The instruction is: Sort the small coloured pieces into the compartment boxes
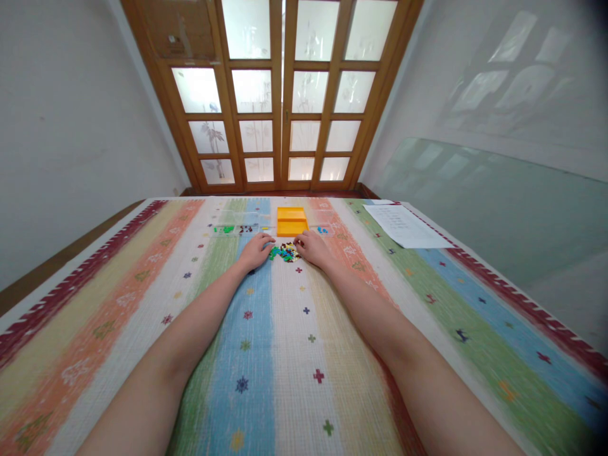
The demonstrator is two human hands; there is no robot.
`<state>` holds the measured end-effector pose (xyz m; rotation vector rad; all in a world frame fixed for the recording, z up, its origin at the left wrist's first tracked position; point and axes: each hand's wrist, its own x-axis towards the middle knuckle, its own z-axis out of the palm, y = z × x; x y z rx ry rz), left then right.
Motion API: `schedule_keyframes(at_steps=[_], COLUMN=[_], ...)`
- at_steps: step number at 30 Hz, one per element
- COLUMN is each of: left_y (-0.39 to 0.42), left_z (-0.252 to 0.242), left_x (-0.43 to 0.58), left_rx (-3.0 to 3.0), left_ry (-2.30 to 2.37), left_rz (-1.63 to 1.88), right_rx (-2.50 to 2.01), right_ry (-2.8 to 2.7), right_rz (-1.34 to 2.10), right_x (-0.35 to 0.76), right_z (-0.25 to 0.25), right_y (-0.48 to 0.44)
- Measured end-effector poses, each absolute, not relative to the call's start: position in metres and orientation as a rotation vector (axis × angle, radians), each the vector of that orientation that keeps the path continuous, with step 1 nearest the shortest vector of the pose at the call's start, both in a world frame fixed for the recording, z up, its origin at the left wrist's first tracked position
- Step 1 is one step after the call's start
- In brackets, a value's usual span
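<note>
A pile of tiny mixed beads (287, 253), in green, blue, yellow, white and dark brown, lies on the striped tablecloth between my hands. At the pile's left edge rests my left hand (257, 251), its fingers curled together. My right hand (312, 247) is at the right edge, thumb and fingers bent into a pinch. Whatever either hand has in its fingertips is too small to make out. Just beyond the pile stands an open yellow box (292, 227). Clear compartments beside it hold sorted green pieces (224, 229), dark brown pieces (246, 229) and blue pieces (322, 230).
A printed white sheet (403, 225) lies at the far right of the table. The striped cloth (289, 354) covers the tabletop. A greenish glass panel (494, 209) leans by the right wall, and wooden glazed doors (284, 95) stand behind the table.
</note>
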<state>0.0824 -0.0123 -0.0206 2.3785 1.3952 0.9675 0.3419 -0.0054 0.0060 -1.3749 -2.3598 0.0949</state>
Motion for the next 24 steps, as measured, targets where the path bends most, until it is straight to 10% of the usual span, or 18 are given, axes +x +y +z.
schedule_keyframes(at_steps=[24], left_y=[-0.0110], left_z=[-0.0228], left_x=[0.0814], left_rx=[2.379], left_ry=[1.390], left_rz=[0.959], right_rx=[-1.358], right_ry=[-2.147], right_rz=[0.246], right_x=[0.3475], right_z=[0.0018], right_y=[0.0017])
